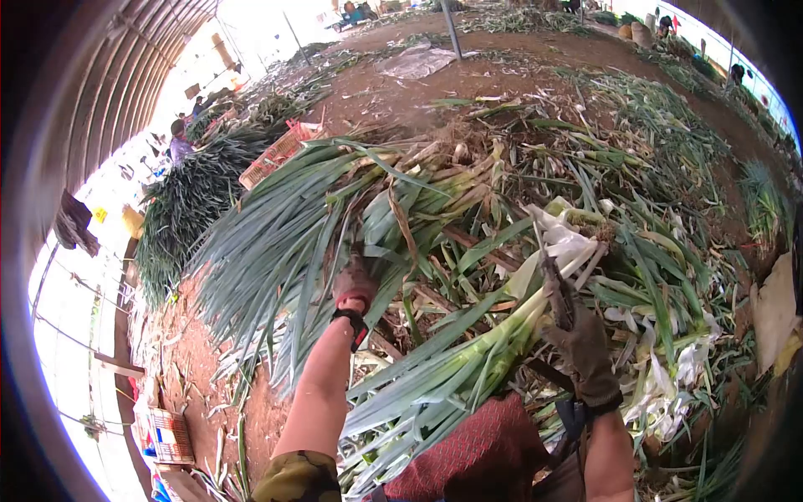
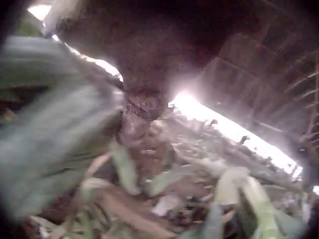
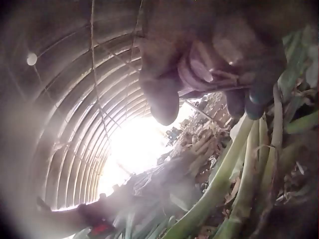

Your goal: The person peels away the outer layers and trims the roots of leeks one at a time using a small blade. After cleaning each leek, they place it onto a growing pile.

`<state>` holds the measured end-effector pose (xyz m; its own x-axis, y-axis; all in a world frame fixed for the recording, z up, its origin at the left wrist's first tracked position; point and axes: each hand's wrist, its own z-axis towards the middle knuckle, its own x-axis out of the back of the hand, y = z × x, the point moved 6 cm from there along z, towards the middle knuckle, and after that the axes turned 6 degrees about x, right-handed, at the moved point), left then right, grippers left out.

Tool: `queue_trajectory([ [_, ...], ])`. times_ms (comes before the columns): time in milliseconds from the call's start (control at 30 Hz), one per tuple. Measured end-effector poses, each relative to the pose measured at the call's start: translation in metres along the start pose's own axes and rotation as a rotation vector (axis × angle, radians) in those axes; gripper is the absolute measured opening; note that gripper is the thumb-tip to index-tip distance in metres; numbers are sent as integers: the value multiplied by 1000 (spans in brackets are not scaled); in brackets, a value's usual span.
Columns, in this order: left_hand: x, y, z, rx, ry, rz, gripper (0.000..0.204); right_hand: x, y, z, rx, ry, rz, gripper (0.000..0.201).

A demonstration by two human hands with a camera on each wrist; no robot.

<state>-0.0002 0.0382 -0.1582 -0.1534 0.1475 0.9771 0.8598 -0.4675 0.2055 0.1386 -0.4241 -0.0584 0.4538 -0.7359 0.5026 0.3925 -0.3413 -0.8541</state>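
Note:
My gloved left hand (image 1: 355,283) reaches in among the long leaves of a large heap of leeks (image 1: 276,217); leaves cover its fingers in the head view, and the left wrist view is blurred, so I cannot tell whether it grips any. My gloved right hand (image 1: 580,347) has its fingers curled round a dark, narrow, blade-like tool (image 1: 552,280) pointing away from me. Close beside that tool, a bunch of leeks (image 1: 502,335) lies slantwise, white ends away from me and leaves near my lap. The right wrist view shows its pale stalks (image 3: 239,174) just below the fingertips.
Peeled leaves and scraps (image 1: 677,376) cover the ground at right. Beyond the heap stands a red crate (image 1: 276,155), and another crate (image 1: 171,435) sits at lower left. A person (image 1: 180,144) is by a second leek pile (image 1: 192,197). A metal post (image 1: 452,29) rises at the back.

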Motion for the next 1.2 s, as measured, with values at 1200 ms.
queue_trajectory([
  [1200,-49,113,-64,-285,-36,152,28,-106,-6,17,141,-304,-462,65],
])
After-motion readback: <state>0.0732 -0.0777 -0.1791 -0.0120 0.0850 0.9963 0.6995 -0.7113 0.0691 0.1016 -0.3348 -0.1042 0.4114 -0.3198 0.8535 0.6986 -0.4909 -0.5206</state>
